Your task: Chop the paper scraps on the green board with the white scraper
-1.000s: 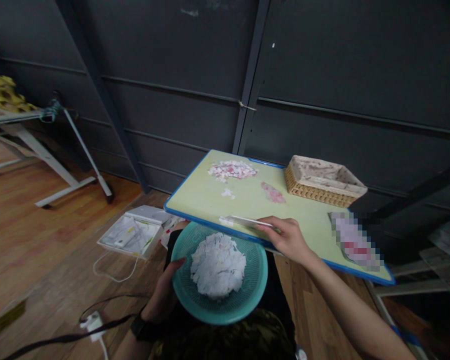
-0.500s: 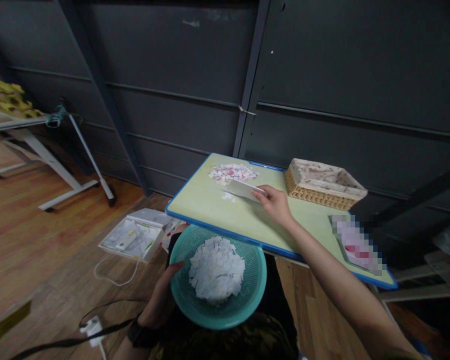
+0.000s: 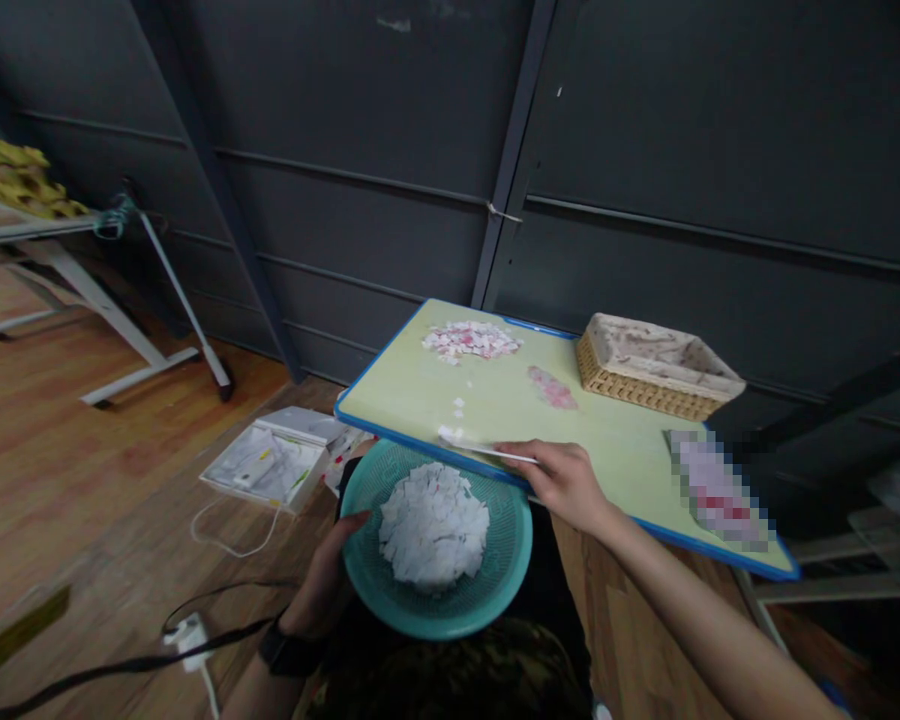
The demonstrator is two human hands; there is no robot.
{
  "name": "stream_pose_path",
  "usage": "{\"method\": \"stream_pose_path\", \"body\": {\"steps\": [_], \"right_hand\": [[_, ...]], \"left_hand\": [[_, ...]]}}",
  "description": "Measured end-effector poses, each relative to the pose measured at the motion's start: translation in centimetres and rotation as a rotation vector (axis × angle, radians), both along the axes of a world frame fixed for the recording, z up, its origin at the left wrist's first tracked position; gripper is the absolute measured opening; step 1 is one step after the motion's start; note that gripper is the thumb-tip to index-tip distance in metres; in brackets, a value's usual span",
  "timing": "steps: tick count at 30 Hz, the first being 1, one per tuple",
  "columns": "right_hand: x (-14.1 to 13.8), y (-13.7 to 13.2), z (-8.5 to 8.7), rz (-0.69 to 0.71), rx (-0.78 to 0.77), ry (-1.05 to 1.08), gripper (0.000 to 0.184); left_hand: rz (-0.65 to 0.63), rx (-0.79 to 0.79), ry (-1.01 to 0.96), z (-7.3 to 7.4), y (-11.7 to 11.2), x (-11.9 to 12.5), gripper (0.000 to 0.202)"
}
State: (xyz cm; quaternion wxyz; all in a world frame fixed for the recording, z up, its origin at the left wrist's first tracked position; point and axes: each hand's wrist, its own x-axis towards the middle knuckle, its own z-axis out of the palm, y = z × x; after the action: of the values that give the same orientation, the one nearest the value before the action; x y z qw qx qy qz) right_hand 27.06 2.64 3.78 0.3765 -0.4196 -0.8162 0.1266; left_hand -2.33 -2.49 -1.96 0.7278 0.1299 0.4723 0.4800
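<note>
My left hand (image 3: 328, 585) grips the left rim of a teal mesh bowl (image 3: 506, 570) heaped with white paper scraps (image 3: 433, 524), held just below the table's near edge. My right hand (image 3: 566, 481) holds a flat white card (image 3: 480, 446) on edge at the front rim of the pale green table (image 3: 615, 440), right above the bowl. A few scraps sit against the card. Farther back on the table lie a pile of white and pink scraps (image 3: 471, 340) and a pink smear of bits (image 3: 551, 388).
A wicker basket (image 3: 656, 368) stands at the table's back right, a blurred-out sheet (image 3: 712, 488) near its right end. On the wooden floor at left are an open white box (image 3: 274, 463), cables with a plug (image 3: 187, 632) and a white metal frame (image 3: 142, 290). A dark panelled wall stands behind.
My right hand drew the card from beside the far scrap pile back to the table's near edge above the bowl. The bowl and my left hand stayed put.
</note>
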Motion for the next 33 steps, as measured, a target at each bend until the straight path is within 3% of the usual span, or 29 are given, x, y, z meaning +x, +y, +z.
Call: {"method": "stream_pose_path", "body": {"steps": [3,6,10,13,18,28,30,33], "right_hand": [[-0.5,-1.5,0.2,0.031,-0.006,0.04,0.023],[-0.7,-1.4,0.6,-0.069,0.002,0.09,0.018],[-0.4,1.5,0.8,-0.282,0.092,0.111,0.019],[-0.1,4.1,0.6,-0.341,0.115,0.058,0.024],[-0.2,4.8,0.0,-0.252,0.067,-0.027,0.025],[-0.6,-1.6,0.8,-0.05,0.016,0.009,0.021],[-0.5,-1.5,1.0,-0.061,0.041,0.022,0.021],[0.0,0.7,1.2,-0.196,0.127,0.02,0.021]], "left_hand": [[0.033,-0.02,0.029,1.0,-0.2,0.4,0.036],[0.026,-0.022,0.028,1.8,-0.4,0.6,0.035],[0.008,-0.018,0.015,1.8,-0.5,0.5,0.037],[0.005,-0.022,0.007,1.3,-0.5,0.4,0.036],[-0.013,0.014,-0.029,0.5,-0.3,0.1,0.035],[0.023,-0.062,-0.004,1.6,-0.6,0.3,0.033],[0.021,-0.067,0.0,1.7,-0.7,0.4,0.034],[-0.005,-0.081,-0.014,1.7,-0.7,0.4,0.036]]}}
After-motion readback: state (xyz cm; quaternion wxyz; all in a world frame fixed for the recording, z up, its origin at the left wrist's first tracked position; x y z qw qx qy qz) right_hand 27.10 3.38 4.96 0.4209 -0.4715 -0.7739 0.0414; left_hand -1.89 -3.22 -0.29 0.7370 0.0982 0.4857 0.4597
